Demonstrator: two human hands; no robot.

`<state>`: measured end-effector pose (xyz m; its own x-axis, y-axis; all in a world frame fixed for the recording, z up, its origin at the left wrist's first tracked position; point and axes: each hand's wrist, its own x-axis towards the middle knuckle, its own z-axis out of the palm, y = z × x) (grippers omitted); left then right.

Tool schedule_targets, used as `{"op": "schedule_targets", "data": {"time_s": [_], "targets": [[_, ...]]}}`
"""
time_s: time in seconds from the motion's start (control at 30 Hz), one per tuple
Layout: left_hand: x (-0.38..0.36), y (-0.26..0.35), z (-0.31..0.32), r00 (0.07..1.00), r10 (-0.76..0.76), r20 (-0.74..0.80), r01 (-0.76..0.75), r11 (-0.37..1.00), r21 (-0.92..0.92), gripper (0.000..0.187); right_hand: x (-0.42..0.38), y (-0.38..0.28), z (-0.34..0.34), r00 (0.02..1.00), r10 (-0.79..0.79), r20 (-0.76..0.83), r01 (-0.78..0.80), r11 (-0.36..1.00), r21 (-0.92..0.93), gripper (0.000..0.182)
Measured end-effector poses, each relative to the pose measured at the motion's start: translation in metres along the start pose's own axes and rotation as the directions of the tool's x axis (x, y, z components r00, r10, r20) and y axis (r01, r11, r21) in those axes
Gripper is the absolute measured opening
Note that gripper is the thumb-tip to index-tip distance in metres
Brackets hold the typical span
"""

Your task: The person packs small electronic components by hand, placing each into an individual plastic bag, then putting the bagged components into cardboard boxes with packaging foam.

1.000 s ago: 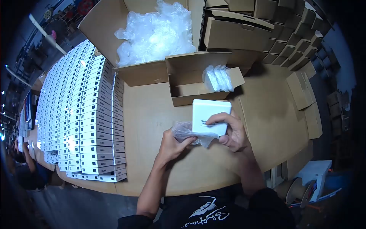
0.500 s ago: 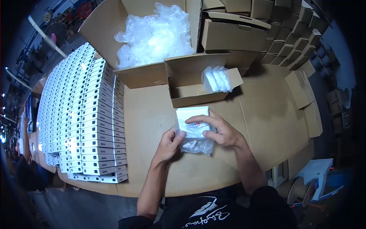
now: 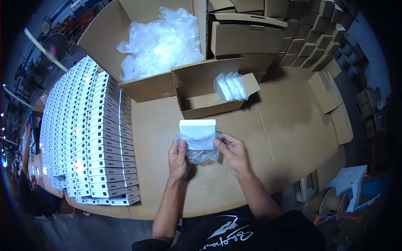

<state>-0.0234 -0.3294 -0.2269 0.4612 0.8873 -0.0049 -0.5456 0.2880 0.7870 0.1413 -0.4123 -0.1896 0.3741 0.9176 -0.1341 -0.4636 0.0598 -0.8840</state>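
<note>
A flat white box (image 3: 197,127) stands partly inside a clear plastic bag (image 3: 203,156), its upper part sticking out of the opening. My left hand (image 3: 179,161) grips the bag's left edge, the thumb lying on the front. On the other side my right hand (image 3: 233,154) pinches the bag's right edge near the opening. Just beyond them is an open cardboard carton (image 3: 209,112), with several bagged white boxes (image 3: 231,87) packed at its right end.
A large carton (image 3: 150,88) full of clear plastic bags (image 3: 161,46) stands behind. Stacked white boxes (image 3: 98,146) rise at the left. Folded brown cartons (image 3: 249,37) fill the back right, and cardboard flaps (image 3: 331,104) lie at the table's right. Another person's arm (image 3: 26,152) shows at far left.
My right hand has moved off the white box's face to the bag's right edge. The bag now reaches across the lower part of the box.
</note>
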Motion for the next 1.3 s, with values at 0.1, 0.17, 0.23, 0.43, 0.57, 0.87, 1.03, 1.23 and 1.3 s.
{"op": "schedule_targets", "data": {"time_s": [0.1, 0.17, 0.23, 0.43, 0.57, 0.87, 1.03, 1.23, 1.3], "targets": [[-0.001, -0.008, 0.001, 0.999, 0.033, -0.020, -0.033, 0.999, 0.012, 0.038, 0.002, 0.010, 0.004, 0.992, -0.098, -0.076, 0.100, 0.995, 0.020, 0.033], [-0.002, -0.009, 0.001, 0.999, 0.035, -0.027, -0.033, 0.996, 0.081, 0.039, 0.004, 0.021, 0.003, 0.987, -0.113, -0.112, 0.122, 0.989, 0.082, 0.032], [-0.004, -0.011, -0.001, 0.998, 0.034, -0.045, -0.027, 0.987, 0.157, 0.043, 0.003, 0.022, 0.008, 0.987, -0.097, -0.126, 0.125, 0.962, 0.243, 0.031], [-0.004, -0.014, -0.003, 0.996, 0.080, 0.037, -0.088, 0.916, 0.392, 0.058, 0.002, 0.016, 0.013, 0.984, -0.073, -0.164, 0.131, 0.917, 0.377, 0.030], [-0.005, 0.015, 0.023, 0.980, 0.135, 0.143, -0.189, 0.849, 0.493, 0.059, 0.005, 0.021, 0.003, 0.966, -0.164, -0.199, 0.231, 0.893, 0.386, 0.026], [-0.005, 0.002, 0.024, 0.994, 0.109, -0.014, -0.100, 0.952, 0.289, 0.061, 0.012, -0.003, -0.003, 0.988, -0.153, 0.008, 0.146, 0.960, 0.240, 0.044], [-0.001, -0.004, 0.027, 0.978, 0.104, -0.178, -0.103, 0.995, 0.014, 0.062, 0.006, -0.001, 0.005, 0.957, -0.266, 0.115, 0.261, 0.964, 0.053, 0.054], [-0.005, 0.007, 0.023, 0.998, 0.047, 0.033, -0.056, 0.913, 0.405, 0.056, 0.005, 0.003, 0.000, 0.975, -0.192, 0.113, 0.204, 0.973, -0.106, 0.026], [-0.006, 0.008, 0.021, 0.999, 0.007, 0.032, -0.021, 0.888, 0.460, 0.046, 0.008, 0.003, -0.003, 0.958, -0.231, 0.169, 0.259, 0.951, -0.167, 0.023]]}}
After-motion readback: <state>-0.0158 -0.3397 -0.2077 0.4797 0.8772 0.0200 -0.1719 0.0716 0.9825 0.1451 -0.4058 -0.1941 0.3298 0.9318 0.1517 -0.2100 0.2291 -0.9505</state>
